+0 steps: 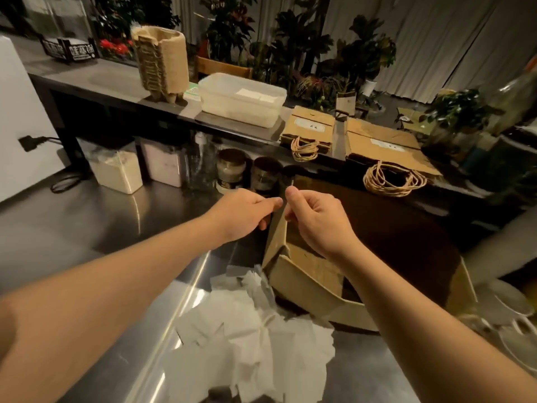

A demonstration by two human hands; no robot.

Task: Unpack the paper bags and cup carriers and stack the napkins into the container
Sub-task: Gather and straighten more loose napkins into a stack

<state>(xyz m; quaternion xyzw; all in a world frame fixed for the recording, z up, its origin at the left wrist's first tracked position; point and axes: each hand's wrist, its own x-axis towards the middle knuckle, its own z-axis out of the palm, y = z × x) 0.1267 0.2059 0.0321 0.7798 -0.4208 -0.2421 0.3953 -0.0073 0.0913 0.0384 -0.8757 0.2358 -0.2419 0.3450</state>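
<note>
An open brown cardboard box (308, 274) stands on the steel counter in front of me. My left hand (244, 213) and my right hand (316, 219) meet above its upright left flap, thumbs and fingers pinched on the flap's top edge. A loose heap of white napkins (255, 338) lies on the counter just below the box. On the raised shelf behind stand a tall stack of pulp cup carriers (159, 62), a clear lidded plastic container (241, 97), and two flat stacks of brown paper bags (312, 129) (386, 146) with twine handles.
Under the shelf sit tubs of powder (117, 170) and several jars (231, 170). A black sign holder (68, 49) stands at the shelf's far left. Potted plants (360, 56) fill the background. White plates (511, 321) sit at the right edge.
</note>
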